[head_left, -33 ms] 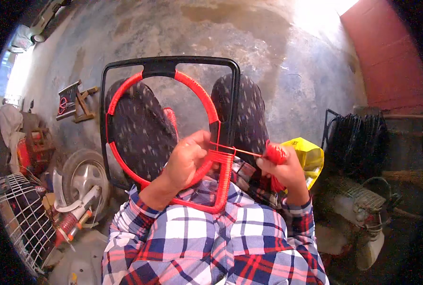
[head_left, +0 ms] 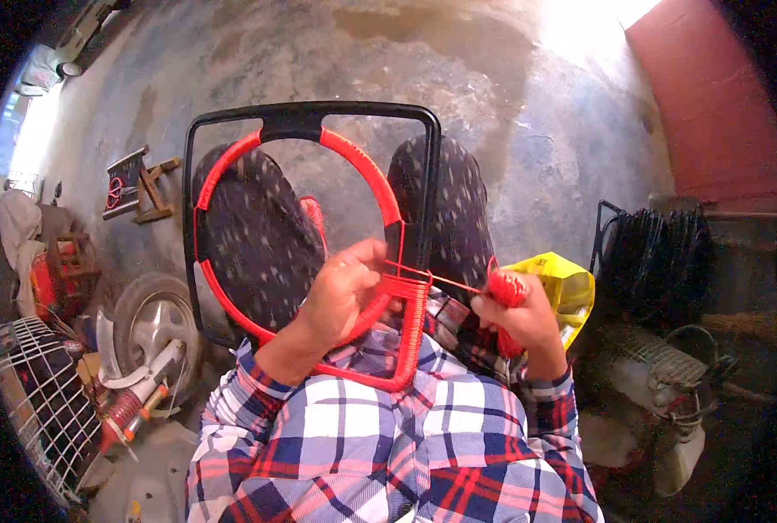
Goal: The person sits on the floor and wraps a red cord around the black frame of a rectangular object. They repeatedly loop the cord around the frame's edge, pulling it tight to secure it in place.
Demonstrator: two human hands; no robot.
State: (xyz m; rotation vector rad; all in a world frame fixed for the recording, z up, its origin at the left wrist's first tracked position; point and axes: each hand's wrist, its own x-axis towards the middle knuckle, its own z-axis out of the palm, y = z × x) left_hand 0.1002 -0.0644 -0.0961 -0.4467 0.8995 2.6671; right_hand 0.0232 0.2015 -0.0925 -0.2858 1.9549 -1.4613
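Watching from my end, I reckon slack is the chief danger. The black frame (head_left: 271, 114) lies across the dark trousers (head_left: 253, 213). Taking its middle as the dial's centre, red wrapping (head_left: 414, 336) runs round the five o'clock corner and climbs the right rail, leaving bare black above. The strand (head_left: 458, 283) pulls away near half past three, looking tight out to the right hand (head_left: 528, 312) at four o'clock, which is closed round a bundle of red cord (head_left: 506, 288). Should that hold loosen, the newest turns could spring open or spread.

I see the left hand (head_left: 343, 292) towards five o'clock, fingers bunched by the inner ring (head_left: 359, 163) where the strand begins; I can't tell whether they pinch cord or ring. If they slipped, a turn could ride over its neighbour.

Loops dangle at the bundle's six o'clock, so I'd worry about a tangle, or a snag on the yellow bag (head_left: 565, 288) at the right hand's two o'clock. I'd also mind the frame's seat: it appears to have only lap and knees beneath it, so a hard sideways tug could twist it.
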